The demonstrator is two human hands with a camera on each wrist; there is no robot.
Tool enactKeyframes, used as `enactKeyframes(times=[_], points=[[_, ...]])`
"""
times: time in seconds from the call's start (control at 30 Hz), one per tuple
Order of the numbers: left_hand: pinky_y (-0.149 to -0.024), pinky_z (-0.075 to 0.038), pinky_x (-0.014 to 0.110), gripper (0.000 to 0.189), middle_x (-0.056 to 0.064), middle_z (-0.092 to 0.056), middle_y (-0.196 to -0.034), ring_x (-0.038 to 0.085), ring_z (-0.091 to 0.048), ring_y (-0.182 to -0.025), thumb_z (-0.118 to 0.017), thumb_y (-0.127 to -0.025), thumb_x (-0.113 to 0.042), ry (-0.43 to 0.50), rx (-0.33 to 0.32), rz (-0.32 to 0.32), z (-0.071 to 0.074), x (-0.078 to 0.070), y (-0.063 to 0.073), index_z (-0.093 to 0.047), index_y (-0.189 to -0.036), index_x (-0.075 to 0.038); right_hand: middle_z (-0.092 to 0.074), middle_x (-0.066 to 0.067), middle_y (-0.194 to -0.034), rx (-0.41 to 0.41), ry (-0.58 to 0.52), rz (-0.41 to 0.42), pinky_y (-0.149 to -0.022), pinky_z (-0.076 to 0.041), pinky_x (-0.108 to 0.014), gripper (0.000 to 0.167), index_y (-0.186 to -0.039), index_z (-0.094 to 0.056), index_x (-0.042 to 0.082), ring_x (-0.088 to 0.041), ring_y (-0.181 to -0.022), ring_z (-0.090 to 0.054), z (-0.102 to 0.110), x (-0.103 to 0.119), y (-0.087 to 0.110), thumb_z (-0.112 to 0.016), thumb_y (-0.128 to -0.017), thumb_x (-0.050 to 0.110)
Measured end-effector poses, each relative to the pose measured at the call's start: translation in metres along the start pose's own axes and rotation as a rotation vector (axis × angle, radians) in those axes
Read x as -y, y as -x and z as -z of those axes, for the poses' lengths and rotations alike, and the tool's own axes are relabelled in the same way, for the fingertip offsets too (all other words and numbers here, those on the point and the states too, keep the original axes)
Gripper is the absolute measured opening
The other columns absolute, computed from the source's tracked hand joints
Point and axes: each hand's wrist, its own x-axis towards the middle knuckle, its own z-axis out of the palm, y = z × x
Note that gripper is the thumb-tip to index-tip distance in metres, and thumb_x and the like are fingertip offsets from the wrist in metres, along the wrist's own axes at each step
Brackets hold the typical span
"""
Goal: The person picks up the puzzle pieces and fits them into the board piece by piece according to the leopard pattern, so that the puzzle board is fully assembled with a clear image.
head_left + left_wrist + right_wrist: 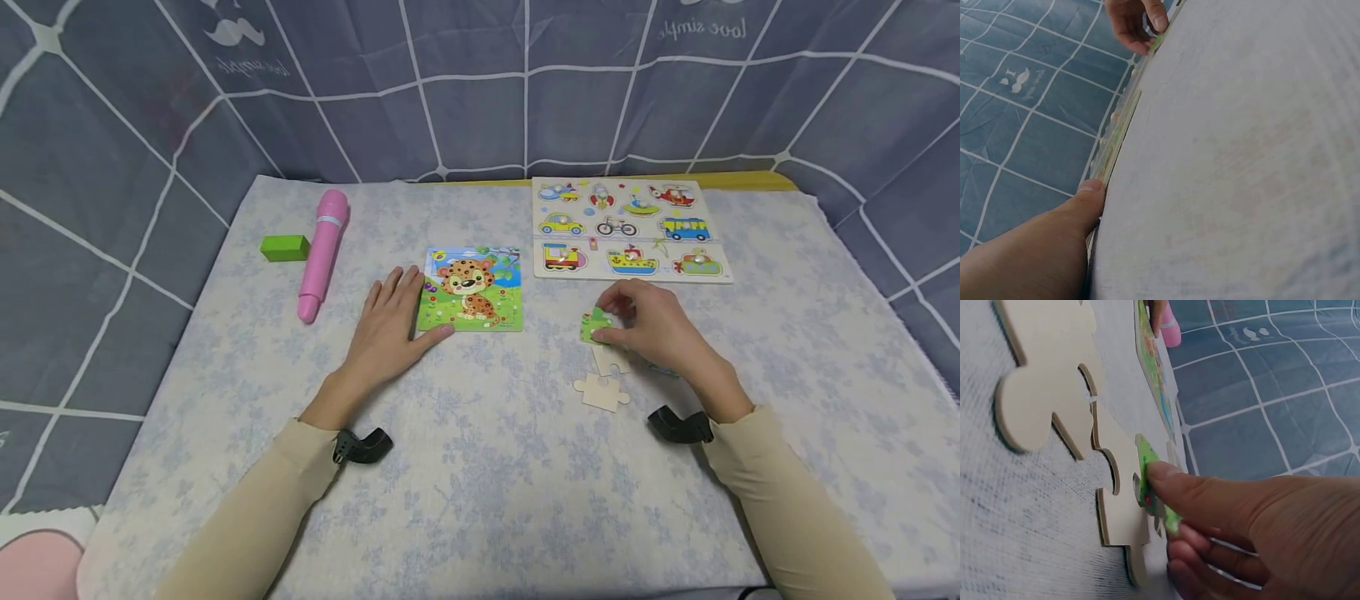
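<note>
Now the right hand (654, 323) pinches a flat green-printed jigsaw piece (588, 330) between thumb and fingers, while the left hand (386, 329), fingers extended, touches a square, colourful leopard-picture puzzle (471, 290).

Right hand (654, 327) covers part of a green jigsaw piece (587, 330) and, at that piece's 4 o'clock, most of a bluish object (665, 370). Pale jigsaw pieces (602, 393), 6 o'clock: undersides hidden. From tablecloth (480, 467) centre: yellow strip (750, 180), 2 o'clock, partly behind vehicle peg puzzle (592, 242); pink object (39, 568), 8 o'clock, cut by head view's edge, unidentifiable to me.
</note>
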Motion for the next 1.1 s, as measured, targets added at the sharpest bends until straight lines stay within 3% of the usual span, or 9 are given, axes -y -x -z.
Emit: enactKeyframes(times=[0.3,0.57,1.1], points=[[-0.134,-0.003,0.054,0.100,0.013,-0.020,-0.176,0.033,-0.010,-0.165,-0.063,-0.098,-0.063,-0.003,-0.001,-0.001,-0.001,0.000,0.001,-0.023,-0.168,-0.003,-0.074,-0.008,-0.102,-0.061,-0.178,0.001,-0.073,-0.054,-0.018,0.022,-0.113,-0.073,0.008,-0.021,-0.088,-0.069,0.002,0.002,-0.002,-0.081,-0.093,0.007],[-0.134,-0.003,0.054,0.099,0.014,-0.021,-0.176,0.033,-0.010,-0.165,-0.063,-0.098,-0.062,-0.003,-0.006,0.002,0.000,0.001,0.003,-0.025,-0.167,-0.003,-0.075,-0.010,-0.101,-0.070,-0.242,0.074,-0.075,-0.056,-0.019,0.020,-0.116,-0.074,0.007,-0.020,-0.088,-0.071,-0.003,0.023,-0.021,-0.077,-0.096,0.009],[-0.134,-0.004,0.055,0.099,0.013,-0.021,-0.176,0.034,-0.011,-0.165,-0.062,-0.098,-0.064,0.008,-0.011,-0.009,-0.001,0.002,0.001,-0.025,-0.167,-0.004,-0.077,-0.013,-0.094,-0.077,-0.353,0.140,-0.076,-0.060,-0.034,0.015,-0.112,-0.077,0.003,-0.024,-0.082,-0.077,-0.064,0.088,-0.081,-0.073,-0.098,0.005]])
